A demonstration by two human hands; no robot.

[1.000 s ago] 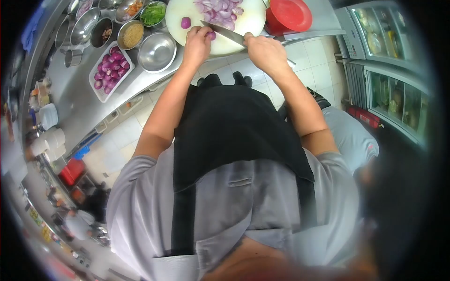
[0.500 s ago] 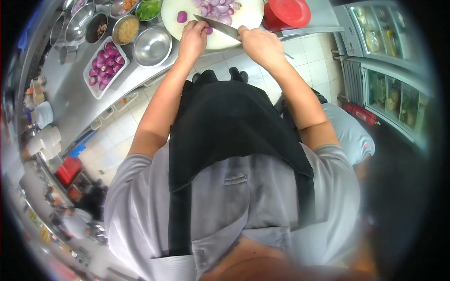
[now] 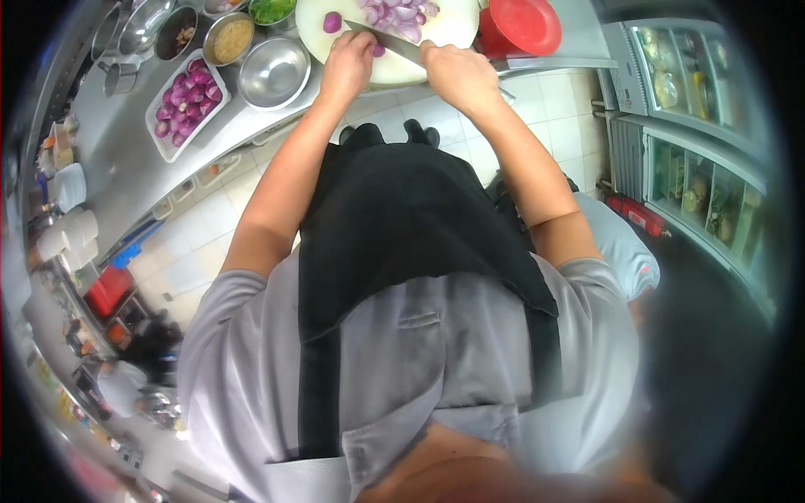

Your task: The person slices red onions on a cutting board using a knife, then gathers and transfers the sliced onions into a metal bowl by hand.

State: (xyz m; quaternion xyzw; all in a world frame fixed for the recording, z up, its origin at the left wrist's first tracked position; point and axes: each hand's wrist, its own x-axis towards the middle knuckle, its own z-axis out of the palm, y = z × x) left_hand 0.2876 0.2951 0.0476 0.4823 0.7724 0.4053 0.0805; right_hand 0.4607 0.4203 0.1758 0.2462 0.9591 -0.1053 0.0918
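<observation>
My right hand (image 3: 459, 77) grips the handle of a kitchen knife (image 3: 392, 42), its blade pointing left across a round white cutting board (image 3: 319, 38). My left hand (image 3: 348, 63) is closed on a small purple shallot (image 3: 379, 51) beside the blade; the fingers cover much of it. A whole peeled shallot (image 3: 333, 23) rests on the board to the left of the knife tip. Beyond the blade lies a pile of sliced shallots (image 3: 398, 17).
Left of the board stand an empty steel bowl (image 3: 274, 74), a white basket of shallots (image 3: 188, 102), a bowl of minced yellowish food (image 3: 230, 42) and a bowl of chopped greens (image 3: 272, 8). A red container (image 3: 524, 27) is at the right. Glass-door fridges (image 3: 704, 168) stand further right.
The whole view has shifted slightly. My left hand stays on the shallot and my right hand keeps hold of the knife, with the blade still beside the left fingers.
</observation>
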